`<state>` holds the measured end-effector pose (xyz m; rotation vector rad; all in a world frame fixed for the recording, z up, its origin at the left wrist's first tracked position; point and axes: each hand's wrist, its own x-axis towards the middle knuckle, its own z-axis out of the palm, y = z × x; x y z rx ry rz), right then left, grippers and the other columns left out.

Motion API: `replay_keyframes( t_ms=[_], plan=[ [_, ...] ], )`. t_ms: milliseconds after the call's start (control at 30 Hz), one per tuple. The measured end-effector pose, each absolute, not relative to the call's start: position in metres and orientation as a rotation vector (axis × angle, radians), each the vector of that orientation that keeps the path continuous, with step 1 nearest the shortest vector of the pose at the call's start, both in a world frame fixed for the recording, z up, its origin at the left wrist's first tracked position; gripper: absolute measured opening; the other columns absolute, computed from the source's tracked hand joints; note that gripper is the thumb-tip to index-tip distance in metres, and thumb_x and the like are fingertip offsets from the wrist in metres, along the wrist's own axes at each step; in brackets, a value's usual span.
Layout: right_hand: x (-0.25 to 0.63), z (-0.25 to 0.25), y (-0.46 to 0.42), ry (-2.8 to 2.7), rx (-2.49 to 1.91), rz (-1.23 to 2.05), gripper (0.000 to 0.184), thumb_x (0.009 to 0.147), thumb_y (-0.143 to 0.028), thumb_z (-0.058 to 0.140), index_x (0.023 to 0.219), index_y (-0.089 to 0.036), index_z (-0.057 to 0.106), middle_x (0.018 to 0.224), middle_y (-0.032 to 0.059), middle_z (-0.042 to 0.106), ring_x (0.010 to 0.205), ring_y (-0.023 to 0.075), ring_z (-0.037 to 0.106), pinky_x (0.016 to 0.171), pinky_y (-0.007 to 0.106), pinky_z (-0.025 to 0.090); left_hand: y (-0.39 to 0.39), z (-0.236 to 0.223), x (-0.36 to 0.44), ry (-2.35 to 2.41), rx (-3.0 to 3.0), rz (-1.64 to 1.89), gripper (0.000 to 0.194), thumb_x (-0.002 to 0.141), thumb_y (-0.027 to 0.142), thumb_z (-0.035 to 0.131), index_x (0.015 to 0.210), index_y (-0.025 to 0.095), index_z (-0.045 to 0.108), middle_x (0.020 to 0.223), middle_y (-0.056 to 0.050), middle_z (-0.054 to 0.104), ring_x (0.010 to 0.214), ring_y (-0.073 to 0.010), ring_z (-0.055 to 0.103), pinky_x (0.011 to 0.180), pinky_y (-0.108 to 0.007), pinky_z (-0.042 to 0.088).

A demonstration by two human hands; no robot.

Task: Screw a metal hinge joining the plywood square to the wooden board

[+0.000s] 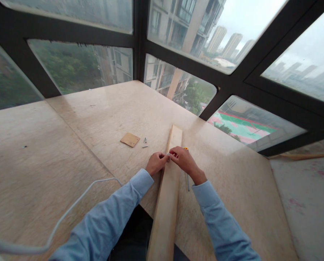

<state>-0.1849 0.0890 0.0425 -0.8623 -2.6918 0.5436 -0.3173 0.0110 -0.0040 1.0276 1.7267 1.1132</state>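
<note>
A long wooden board (167, 192) runs away from me across the table. Above its left edge my left hand (156, 163) has thumb and forefinger pinched on a small silvery metal piece (167, 155), too small to make out fully. Right beside it, my right hand (181, 157) is closed in a pinch with its fingertips close to that piece; what they hold is mostly hidden. A screwdriver (188, 183) lies along the board's right side, its yellow handle partly covered by my right hand. Left of the board are a thin square wooden plate (130, 140) with small holes and several small screws (145, 140).
The stone-patterned table (96, 116) has a seam on its left part. A white cable (77, 199) curves across the left front. Dark-framed windows (140, 36) enclose the far side, and a patterned wall panel (306, 195) stands at right.
</note>
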Motion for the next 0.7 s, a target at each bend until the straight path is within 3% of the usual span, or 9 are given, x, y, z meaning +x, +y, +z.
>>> replay_keyframes(
  t_ms=[167, 467, 700],
  plan=[
    [-0.1841, 0.0415, 0.0880, -2.680, -0.859, 0.524, 0.011, 0.087, -0.013, 0.054, 0.085, -0.016, 0.065, 0.083, 0.0057, 0.064, 0.076, 0.0168, 0.057, 0.072, 0.029, 0.044, 0.0109, -0.0054, -0.3146, 1.848, 1.107, 1.108, 0.025, 0.075, 0.035, 0.058, 0.068, 0.012, 0.067, 0.065, -0.003, 0.064, 0.063, -0.0148, 0.057, 0.057, -0.025, 0.035],
    [-0.1851, 0.0353, 0.0862, -2.656, -0.993, 0.545, 0.011, 0.091, -0.024, 0.056, 0.088, -0.015, 0.063, 0.087, 0.0068, 0.066, 0.078, 0.0179, 0.059, 0.074, 0.029, 0.044, 0.0118, -0.0088, -0.3118, 1.924, 1.136, 1.096, 0.033, 0.078, 0.043, 0.058, 0.068, 0.013, 0.065, 0.063, -0.002, 0.061, 0.061, -0.0143, 0.054, 0.055, -0.026, 0.031],
    [-0.1841, 0.0360, 0.0833, -2.696, -0.949, 0.462, 0.013, 0.093, -0.022, 0.053, 0.089, -0.017, 0.064, 0.091, 0.0074, 0.068, 0.085, 0.0199, 0.060, 0.077, 0.030, 0.044, 0.0115, -0.0099, -0.3116, 1.905, 1.121, 1.117, 0.026, 0.077, 0.037, 0.059, 0.068, 0.013, 0.064, 0.064, -0.002, 0.062, 0.061, -0.0136, 0.053, 0.057, -0.025, 0.032]
  ],
)
